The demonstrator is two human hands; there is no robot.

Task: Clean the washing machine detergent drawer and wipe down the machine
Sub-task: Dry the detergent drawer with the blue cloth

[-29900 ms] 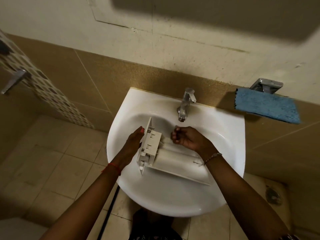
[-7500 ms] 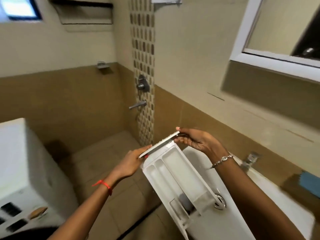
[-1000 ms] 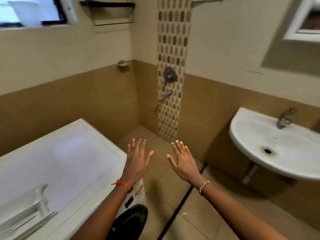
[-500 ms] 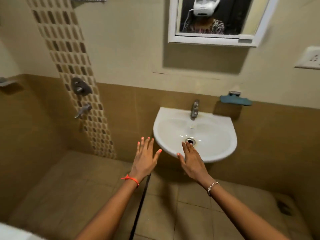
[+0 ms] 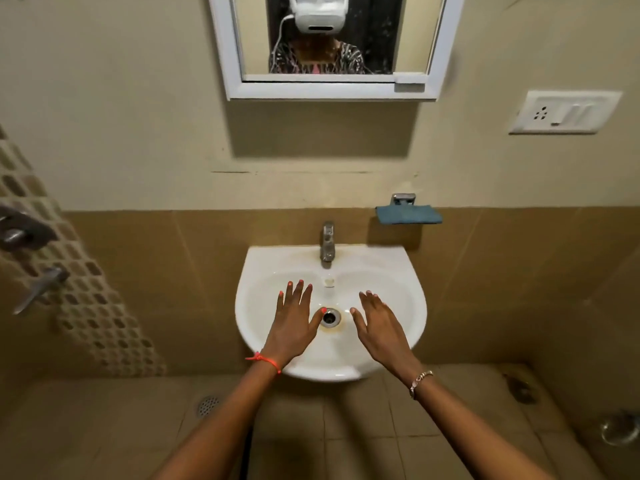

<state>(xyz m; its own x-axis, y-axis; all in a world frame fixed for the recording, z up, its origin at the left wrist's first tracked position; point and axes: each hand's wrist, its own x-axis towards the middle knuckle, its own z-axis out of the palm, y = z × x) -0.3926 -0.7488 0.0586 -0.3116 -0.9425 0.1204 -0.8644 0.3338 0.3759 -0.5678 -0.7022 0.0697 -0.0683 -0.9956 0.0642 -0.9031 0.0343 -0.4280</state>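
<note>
fingers spread, left hand (image 5: 294, 323) and right hand (image 5: 379, 327) hover over the sink (image 5: 412, 271); the blue cloth (image 5: 408, 214) above its back right corner seems soft, light, easy to pinch at its front edge.

mirror (image 5: 327, 43) top cut by upper edge, headset (image 5: 318, 15) in its reflection clipped too; shower valve (image 5: 20, 230) half out at left edge; left forearm (image 5: 214, 427) and right forearm (image 5: 478, 434) run off the bottom; left hand (image 5: 294, 323) covers part of sink (image 5: 398, 306) bowl, thumb overlaps drain (image 5: 330, 317) rim; palms face down, cannot tell if it or right hand (image 5: 381, 327) touches the bowl; blue cloth (image 5: 408, 214) hides its holder except a metal bracket (image 5: 402, 199); round metal object (image 5: 620, 427) bottom right blurred, unidentifiable
</note>
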